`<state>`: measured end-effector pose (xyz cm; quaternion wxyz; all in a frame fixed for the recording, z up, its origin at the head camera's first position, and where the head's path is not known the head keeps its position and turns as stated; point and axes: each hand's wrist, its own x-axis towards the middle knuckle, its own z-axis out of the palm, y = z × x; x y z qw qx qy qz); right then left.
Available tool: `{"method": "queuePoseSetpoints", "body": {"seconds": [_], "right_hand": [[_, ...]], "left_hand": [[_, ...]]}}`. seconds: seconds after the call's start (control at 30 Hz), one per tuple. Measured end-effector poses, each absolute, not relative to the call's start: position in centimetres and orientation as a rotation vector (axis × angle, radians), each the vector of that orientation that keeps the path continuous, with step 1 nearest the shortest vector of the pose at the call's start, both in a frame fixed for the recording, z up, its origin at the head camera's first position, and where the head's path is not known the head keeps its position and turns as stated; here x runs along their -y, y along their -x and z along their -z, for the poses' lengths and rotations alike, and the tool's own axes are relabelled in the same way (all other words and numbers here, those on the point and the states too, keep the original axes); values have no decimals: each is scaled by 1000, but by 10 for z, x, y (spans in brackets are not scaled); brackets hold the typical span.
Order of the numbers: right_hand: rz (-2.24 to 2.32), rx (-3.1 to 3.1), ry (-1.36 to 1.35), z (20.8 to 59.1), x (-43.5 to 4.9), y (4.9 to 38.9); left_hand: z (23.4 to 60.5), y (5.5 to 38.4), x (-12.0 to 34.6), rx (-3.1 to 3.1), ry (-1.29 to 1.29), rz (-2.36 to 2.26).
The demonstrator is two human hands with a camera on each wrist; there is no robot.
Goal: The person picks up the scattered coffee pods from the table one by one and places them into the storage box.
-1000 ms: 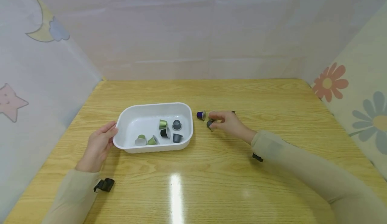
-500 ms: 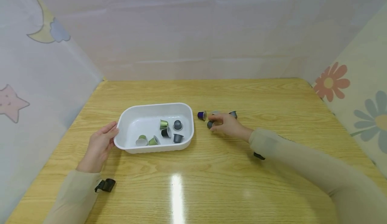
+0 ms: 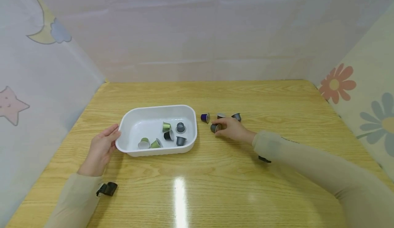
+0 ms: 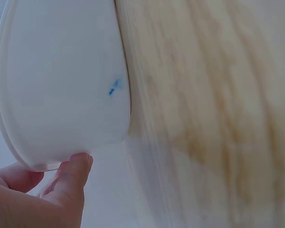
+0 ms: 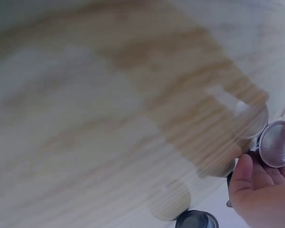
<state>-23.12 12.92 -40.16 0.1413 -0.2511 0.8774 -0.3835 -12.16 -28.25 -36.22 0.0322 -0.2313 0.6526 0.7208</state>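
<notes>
My left hand [image 3: 100,149] holds the left end of a white plastic basin [image 3: 132,111], thumb and fingers at its rim. The left wrist view shows these fingers [image 4: 75,173] against the basin's outer wall. Several coffee capsules lie inside, among them a green capsule [image 3: 166,126], a black capsule [image 3: 168,135] and a grey capsule [image 3: 181,141]. Right of the basin, my right hand [image 3: 232,128] pinches a dark grey coffee capsule [image 3: 214,128] close over the table. Its silver foil lid [image 5: 277,145] shows between the fingers in the right wrist view.
A purple capsule [image 3: 204,117] lies between the basin and my right hand. Just behind that hand are a silver-lidded capsule [image 3: 220,115] and another grey capsule [image 3: 236,116]. The wooden table [image 3: 234,187] meets a pale draped backdrop [image 3: 197,50] at the back.
My right hand has lowered slightly toward me, with the dark grey capsule shifting a little right and turning. The capsules behind it show more. My left hand and the basin stay in place.
</notes>
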Motion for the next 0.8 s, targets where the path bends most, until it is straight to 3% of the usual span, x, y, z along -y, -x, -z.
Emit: {"method": "queuePoseSetpoints", "body": {"seconds": [0.8], "right_hand": [[984, -2489, 818, 391, -118, 227]], "left_hand": [[361, 121, 281, -2010, 727, -2197]]}}
